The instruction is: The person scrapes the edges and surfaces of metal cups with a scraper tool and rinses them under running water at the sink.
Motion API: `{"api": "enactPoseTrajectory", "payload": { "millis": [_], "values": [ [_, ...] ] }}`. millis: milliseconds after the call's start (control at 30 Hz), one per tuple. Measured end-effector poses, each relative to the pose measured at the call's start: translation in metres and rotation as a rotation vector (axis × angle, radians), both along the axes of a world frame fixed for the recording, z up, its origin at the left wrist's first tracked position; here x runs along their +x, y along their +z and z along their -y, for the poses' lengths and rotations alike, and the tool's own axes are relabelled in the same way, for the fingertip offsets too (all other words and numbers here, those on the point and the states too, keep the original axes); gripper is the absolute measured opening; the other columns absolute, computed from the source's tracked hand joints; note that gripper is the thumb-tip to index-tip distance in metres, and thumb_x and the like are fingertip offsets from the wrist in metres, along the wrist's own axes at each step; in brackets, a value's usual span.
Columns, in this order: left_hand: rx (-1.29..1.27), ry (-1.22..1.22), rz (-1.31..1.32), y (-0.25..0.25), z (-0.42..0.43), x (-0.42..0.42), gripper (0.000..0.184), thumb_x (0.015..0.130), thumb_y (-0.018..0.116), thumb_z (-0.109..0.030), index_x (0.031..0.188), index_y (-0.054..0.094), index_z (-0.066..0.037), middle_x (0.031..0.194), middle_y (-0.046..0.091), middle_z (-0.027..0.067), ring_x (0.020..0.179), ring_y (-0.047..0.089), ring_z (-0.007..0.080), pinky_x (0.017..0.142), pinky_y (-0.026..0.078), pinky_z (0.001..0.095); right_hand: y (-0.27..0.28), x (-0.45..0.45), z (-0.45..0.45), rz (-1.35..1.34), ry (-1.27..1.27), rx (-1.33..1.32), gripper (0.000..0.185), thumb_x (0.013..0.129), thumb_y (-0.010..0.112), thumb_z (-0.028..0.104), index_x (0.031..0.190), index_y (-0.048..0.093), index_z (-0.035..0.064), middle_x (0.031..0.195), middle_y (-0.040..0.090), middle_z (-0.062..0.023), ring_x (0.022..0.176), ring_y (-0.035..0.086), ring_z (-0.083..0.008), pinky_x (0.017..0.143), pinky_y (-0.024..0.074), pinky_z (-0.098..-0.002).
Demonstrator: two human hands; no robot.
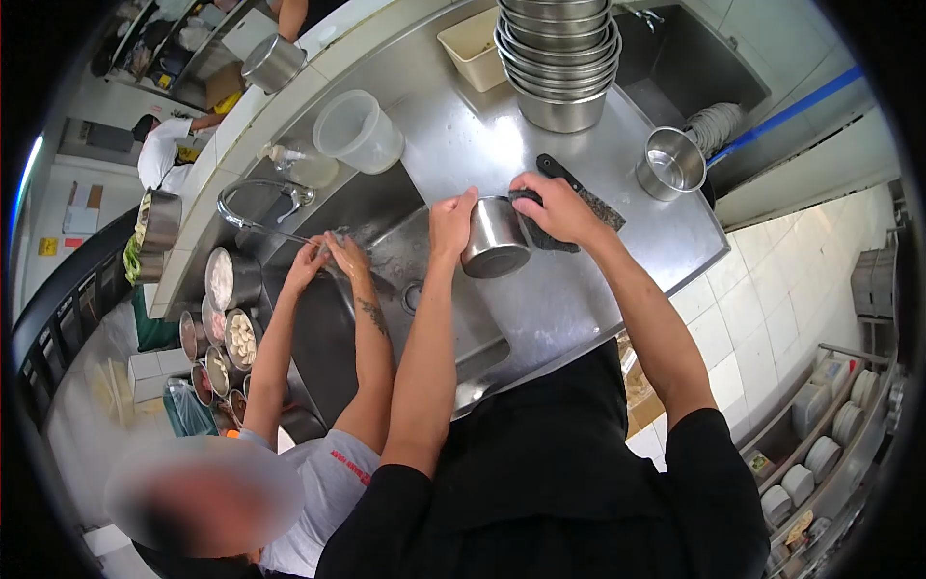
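Observation:
A small steel pot (pixel 496 243) is tilted over the seam between sink and counter, its base turned toward me. My left hand (pixel 452 227) is closed on the pot's left side. My right hand (pixel 561 210) is closed on a dark scrubbing pad (pixel 525 196), pressed against the pot's upper right edge. The pad's exact material is hard to make out. Just beyond my right hand, a black-handled cleaver (pixel 559 172) lies on the steel counter (pixel 564 299), partly covered by my hand and forearm. The pot's inside is hidden.
At the sink (pixel 453 270) on my left, a co-worker's hands (pixel 333 259) are under the tap (pixel 249 217). A stack of steel bowls (pixel 559 68), a plastic tub (pixel 359 130), a cream container (pixel 473 53) and another steel pot (pixel 672 164) stand on the counter.

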State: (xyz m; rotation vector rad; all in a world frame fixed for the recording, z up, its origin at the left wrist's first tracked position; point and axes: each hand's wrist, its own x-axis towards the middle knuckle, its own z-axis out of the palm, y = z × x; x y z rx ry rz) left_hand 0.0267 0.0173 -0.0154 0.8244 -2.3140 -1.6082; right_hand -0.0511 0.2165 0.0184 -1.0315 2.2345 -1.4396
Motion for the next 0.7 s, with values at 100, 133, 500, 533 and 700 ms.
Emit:
{"api": "enactPoseTrajectory", "payload": {
  "millis": [100,133,500,533,700],
  "values": [
    [0.096,-0.012,0.073,0.004,-0.002,-0.003,0.05,0.089,0.062,-0.039,0.066,0.06,0.005,0.055,0.051,0.0025,0.056,0.045,0.0103,0.054,0.039,0.0337,-0.004,-0.007,0.0,0.049,-0.024,0.026,0.025,0.09,0.062,0.016,0.109,0.052,0.0026,0.098,0.066,-0.0215,0.094,0.062,-0.0407,0.079,0.0479,-0.0436],
    [0.113,-0.018,0.09,0.005,-0.004,-0.004,0.049,0.089,0.062,-0.039,0.067,0.061,0.005,0.057,0.053,0.0021,0.056,0.046,0.0103,0.054,0.04,0.033,-0.005,-0.009,-0.001,0.012,0.01,0.046,0.023,0.09,0.061,0.015,0.109,0.053,0.0032,0.097,0.066,-0.0205,0.093,0.062,-0.0406,0.079,0.0478,-0.044],
    [-0.296,-0.048,-0.003,0.02,-0.046,0.004,0.05,0.092,0.057,-0.038,0.063,0.054,0.003,0.05,0.041,0.0176,0.046,0.041,0.0171,0.05,0.034,0.0406,0.001,0.001,0.004,-0.388,0.086,0.055,0.014,0.084,0.064,0.008,0.098,0.06,0.0076,0.09,0.058,-0.0112,0.092,0.059,-0.0327,0.077,0.0462,-0.042],
    [-0.386,-0.048,-0.034,0.019,-0.049,0.006,0.049,0.092,0.057,-0.038,0.064,0.056,0.003,0.052,0.041,0.02,0.045,0.041,0.0225,0.05,0.035,0.0422,0.0,0.0,0.004,-0.357,0.087,-0.01,0.015,0.083,0.065,0.007,0.096,0.06,0.0049,0.089,0.059,-0.0123,0.089,0.059,-0.0335,0.076,0.0467,-0.0414],
    [-0.591,-0.05,-0.14,0.012,-0.051,0.005,0.043,0.091,0.054,-0.037,0.066,0.066,-0.004,0.059,0.056,0.0226,0.055,0.055,0.0429,0.053,0.04,0.0506,-0.01,0.004,0.002,-0.101,-0.085,-0.018,0.017,0.079,0.067,0.008,0.091,0.059,0.0001,0.086,0.061,-0.0155,0.082,0.059,-0.0367,0.074,0.0475,-0.0425]
  ]
}}
